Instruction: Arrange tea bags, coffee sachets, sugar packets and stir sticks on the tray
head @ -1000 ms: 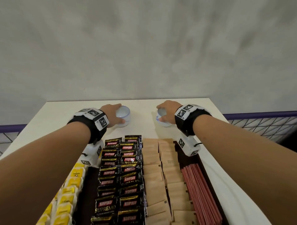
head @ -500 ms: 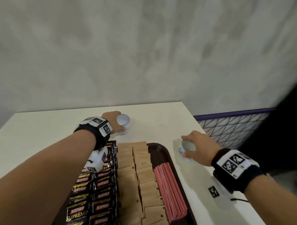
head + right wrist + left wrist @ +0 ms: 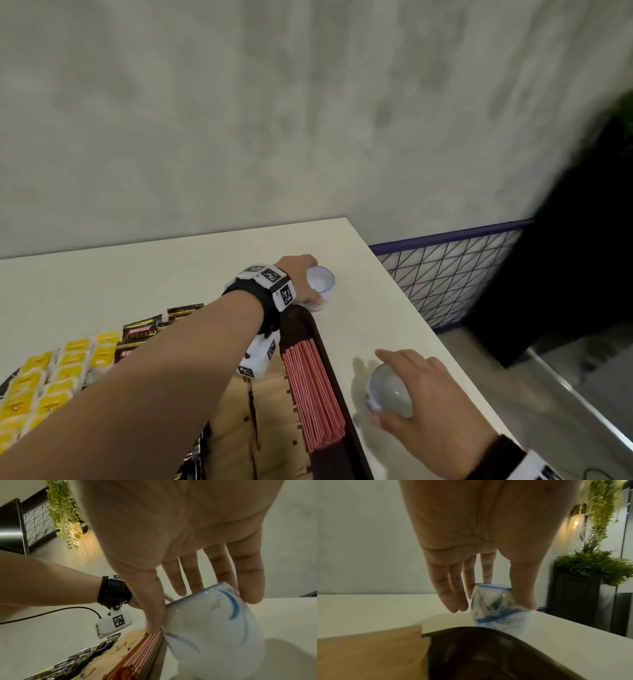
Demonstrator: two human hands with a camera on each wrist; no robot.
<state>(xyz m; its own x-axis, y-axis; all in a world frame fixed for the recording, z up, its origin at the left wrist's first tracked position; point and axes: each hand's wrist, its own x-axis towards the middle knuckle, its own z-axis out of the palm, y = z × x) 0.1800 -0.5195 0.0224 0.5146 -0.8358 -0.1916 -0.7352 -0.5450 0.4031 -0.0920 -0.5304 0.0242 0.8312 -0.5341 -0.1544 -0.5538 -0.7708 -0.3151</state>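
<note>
A dark tray holds yellow tea bags, black coffee sachets, brown sugar packets and red stir sticks in rows. My left hand grips a small white-and-blue cup on the table just past the tray's far right corner; thumb and fingers clasp that cup by its sides. My right hand holds a second such cup, tilted, low over the table to the right of the stir sticks. In the right wrist view thumb and fingers pinch this cup.
The white table ends close to the right of my right hand. Beyond that edge stands a purple-framed wire mesh panel with a drop to the floor. A dark cabinet with green plants stands further right. A grey wall runs behind the table.
My right hand has carried its cup from the table's far end back to the near right, beside the stir sticks. The head view has swung right. My left hand still holds its cup in place.
</note>
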